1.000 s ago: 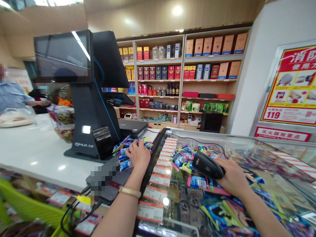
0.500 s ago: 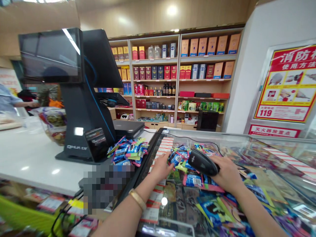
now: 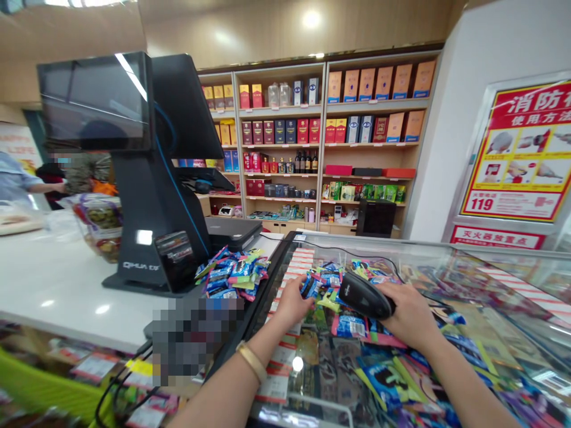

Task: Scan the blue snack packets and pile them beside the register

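In my right hand (image 3: 408, 315) is a black barcode scanner (image 3: 366, 295), its head angled to the left over the glass counter (image 3: 307, 380). My left hand (image 3: 293, 303) has its thumb and fingers closed on a small blue snack packet (image 3: 311, 287), just left of the scanner. Loose snack packets (image 3: 350, 325) in blue, pink and green lie under and around the scanner. More packets (image 3: 392, 380) spread toward the right front of the glass. A separate heap of packets (image 3: 236, 272) sits left of the glass, beside the checkout terminal.
A black checkout terminal (image 3: 134, 226) stands on the white counter (image 3: 57, 285) at left. The scanner's black cable (image 3: 357, 252) crosses the glass. Shelves (image 3: 281, 110) of boxes and bottles line the back. Another person's blue sleeve (image 3: 15, 178) shows at far left.
My left hand has drawn slightly to the left with the blue snack packet. The scanner in my right hand has shifted only slightly.
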### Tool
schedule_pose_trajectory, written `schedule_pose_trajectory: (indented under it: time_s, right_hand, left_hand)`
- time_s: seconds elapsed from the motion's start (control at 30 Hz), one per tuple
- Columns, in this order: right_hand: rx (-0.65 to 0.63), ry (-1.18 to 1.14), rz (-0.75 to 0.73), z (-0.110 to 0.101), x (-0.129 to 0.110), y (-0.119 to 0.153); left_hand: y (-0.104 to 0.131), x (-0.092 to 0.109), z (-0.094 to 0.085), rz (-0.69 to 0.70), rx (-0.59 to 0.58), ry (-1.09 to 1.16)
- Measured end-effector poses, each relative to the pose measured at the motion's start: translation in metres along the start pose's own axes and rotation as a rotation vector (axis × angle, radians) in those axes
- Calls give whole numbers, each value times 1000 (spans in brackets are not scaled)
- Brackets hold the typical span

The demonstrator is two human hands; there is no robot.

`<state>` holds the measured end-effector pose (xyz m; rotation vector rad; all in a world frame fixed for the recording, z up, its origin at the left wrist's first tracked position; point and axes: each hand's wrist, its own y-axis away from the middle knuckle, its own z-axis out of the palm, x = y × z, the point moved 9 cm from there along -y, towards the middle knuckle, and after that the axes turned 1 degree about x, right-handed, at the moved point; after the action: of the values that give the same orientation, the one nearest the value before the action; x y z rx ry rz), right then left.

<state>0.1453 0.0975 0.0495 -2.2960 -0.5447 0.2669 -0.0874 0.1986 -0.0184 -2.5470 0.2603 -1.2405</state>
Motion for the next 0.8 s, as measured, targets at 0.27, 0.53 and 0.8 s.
schedule_pose_trajectory:
  time_s: [0.27, 0.53, 0.8]
  right_hand:
    - [-30, 15, 6, -2, -4, -2]
    - [-63, -7, 15, 0, -4, -3]
    - [-77, -16, 24, 2, -1, -2]
  left_hand:
    - [2, 15, -27, 41, 130, 289]
    - [7, 21, -26, 58, 120, 396]
    - [6, 20, -24, 61, 105, 423]
